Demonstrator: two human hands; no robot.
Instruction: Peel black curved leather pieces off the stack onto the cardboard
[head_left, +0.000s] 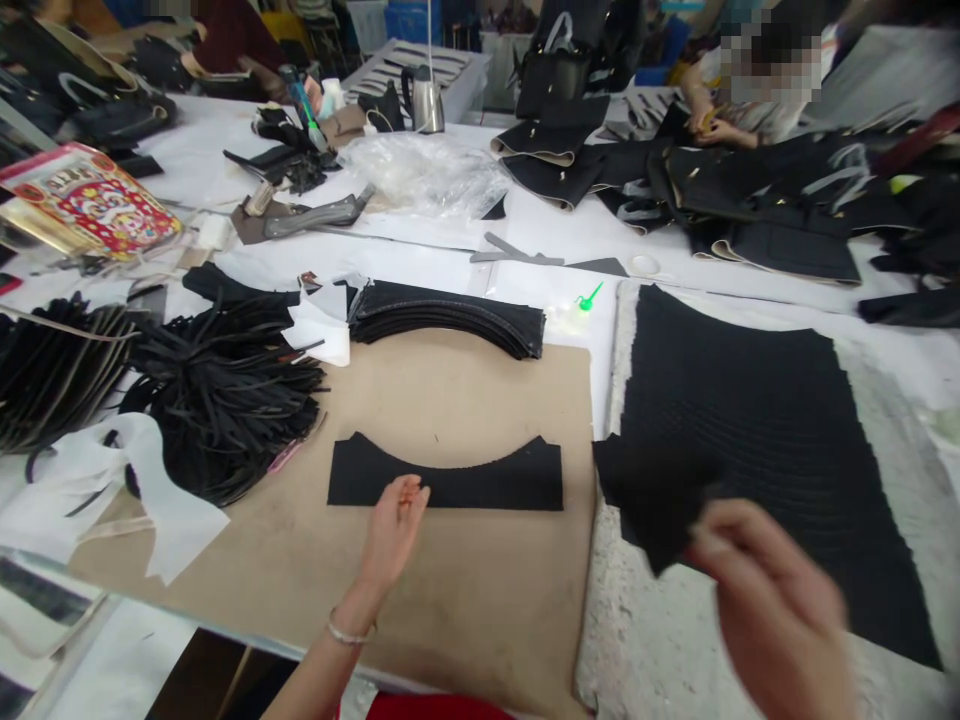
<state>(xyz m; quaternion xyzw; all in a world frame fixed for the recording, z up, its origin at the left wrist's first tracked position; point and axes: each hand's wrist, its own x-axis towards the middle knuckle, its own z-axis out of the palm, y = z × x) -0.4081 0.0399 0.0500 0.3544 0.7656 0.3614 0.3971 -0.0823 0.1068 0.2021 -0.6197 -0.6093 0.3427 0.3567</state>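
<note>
A black curved panel (450, 490) lies flat on the tan work mat, its concave edge facing away from me. Over its lower edge is my left hand (396, 530), fingers curled together; whether they grip anything is hidden. My right hand (776, 600), smeared by motion, pinches a dark black piece of material (664, 500) by its right end. That piece overlaps the left side of a large black sheet (757, 400), and its outline is blurred. Beyond the panel sits a stack of black curved pieces (450, 315) at the mat's far edge.
Bundles of black strips (217, 390) and white paper scraps (150, 470) crowd the left. A green-tipped nozzle (590, 298) lies near the large sheet. Farther back are clear plastic (427, 170), a metal kettle (426, 100), black bag parts (780, 200) and other people working.
</note>
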